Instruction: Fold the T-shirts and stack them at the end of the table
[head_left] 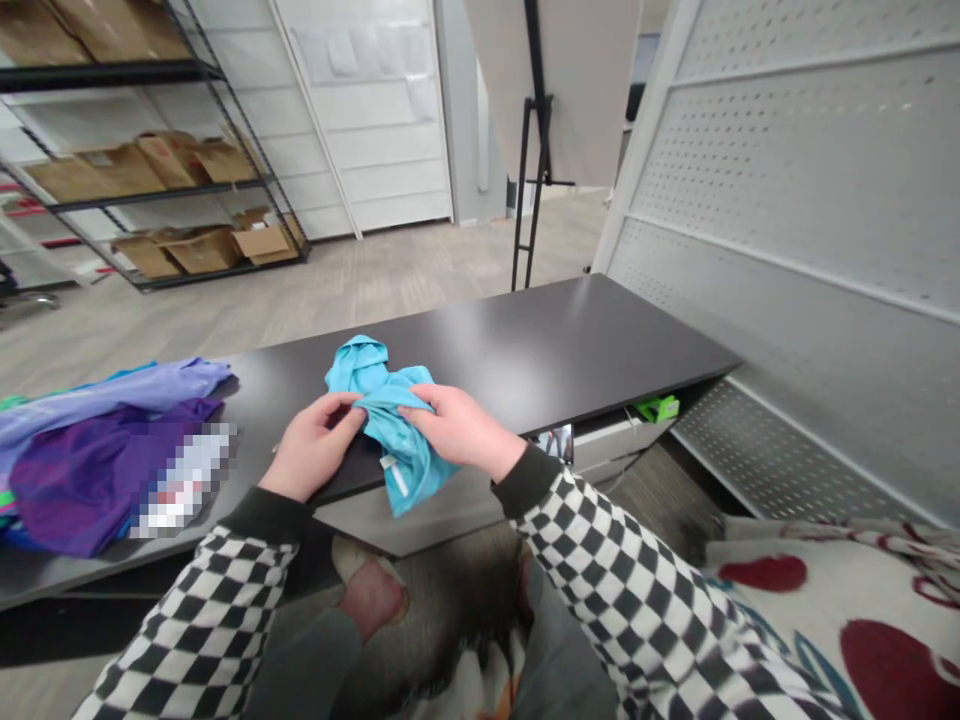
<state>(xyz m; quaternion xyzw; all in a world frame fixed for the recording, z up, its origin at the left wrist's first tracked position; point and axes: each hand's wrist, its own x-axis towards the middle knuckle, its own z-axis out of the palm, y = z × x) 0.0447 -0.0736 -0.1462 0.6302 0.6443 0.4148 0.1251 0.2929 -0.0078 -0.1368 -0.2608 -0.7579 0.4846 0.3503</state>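
Left grip (316, 448), right grip (459, 425) pinching blue cloth (412, 455) bunched between them, lower end past table (555, 345) edge.

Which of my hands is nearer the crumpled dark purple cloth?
Left. Your left hand is to the right of the purple cloth, apart from it; your right hand is farther right. Both hold the crumpled blue cloth.

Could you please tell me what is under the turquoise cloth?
The dark table shows beside the turquoise cloth; whatever lies directly beneath is covered and cannot be seen.
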